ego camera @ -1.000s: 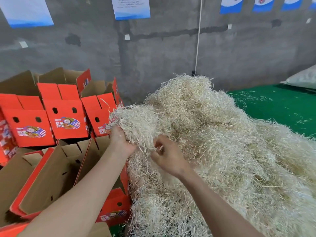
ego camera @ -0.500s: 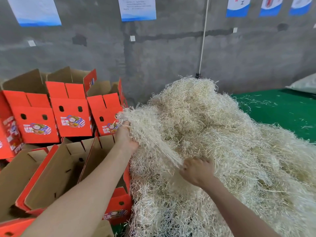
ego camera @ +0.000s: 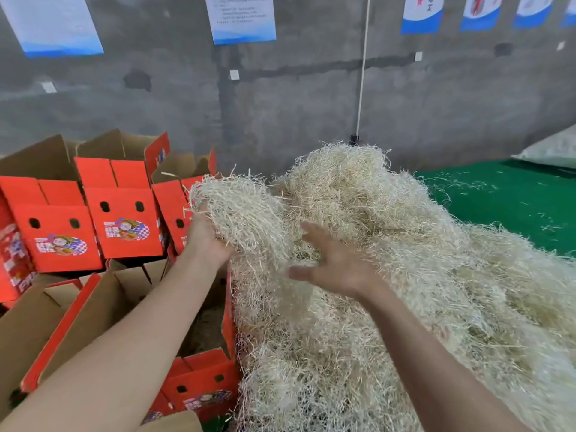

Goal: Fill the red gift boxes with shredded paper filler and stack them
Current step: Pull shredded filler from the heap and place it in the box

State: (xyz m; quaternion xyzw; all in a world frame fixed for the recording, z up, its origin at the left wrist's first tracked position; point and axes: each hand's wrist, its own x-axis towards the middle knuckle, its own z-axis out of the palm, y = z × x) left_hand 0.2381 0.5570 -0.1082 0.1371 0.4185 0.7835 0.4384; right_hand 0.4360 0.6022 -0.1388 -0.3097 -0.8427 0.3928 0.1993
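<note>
A large heap of pale shredded paper filler (ego camera: 405, 275) fills the middle and right. My left hand (ego camera: 204, 236) grips a thick tuft of filler (ego camera: 240, 213) lifted off the heap's left edge. My right hand (ego camera: 333, 263) hovers open just right of that tuft, fingers spread, holding nothing. An open red gift box (ego camera: 202, 378) stands below my left forearm, against the heap. Several more open red gift boxes (ego camera: 124, 222) with cartoon labels stand stacked at the left.
A grey concrete wall with posters (ego camera: 243, 17) rises behind. A white cord (ego camera: 363, 73) runs down the wall. Green matting (ego camera: 505, 201) strewn with loose strands lies at the right, with a white sack (ego camera: 554, 148) at its far edge.
My right hand let go of the strands it pinched low on the heap, rose and opened. My left hand kept its tuft and lifted it slightly.
</note>
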